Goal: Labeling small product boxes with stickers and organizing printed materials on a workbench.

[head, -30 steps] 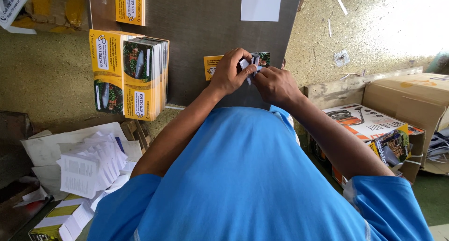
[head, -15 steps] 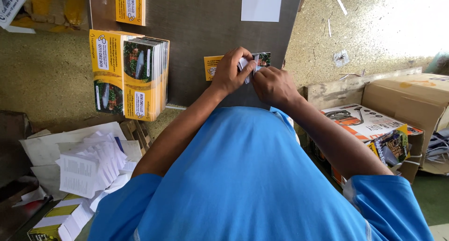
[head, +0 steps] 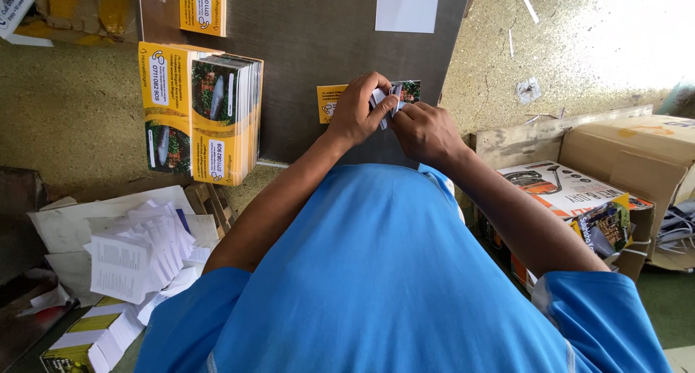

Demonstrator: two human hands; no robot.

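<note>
On the dark desk (head: 304, 32), a stack of yellow flat-packed cartons (head: 210, 116) stands at the left, a white sheet (head: 407, 3) lies at the far edge. Loose white leaflets (head: 137, 253) pile up near left on the floor. An open cardboard box (head: 637, 152) sits right, beside a printed product box (head: 572, 195).

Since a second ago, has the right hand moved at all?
No. The right hand still sits at the dark table's near edge, holding the small leaflet with the left hand.
</note>
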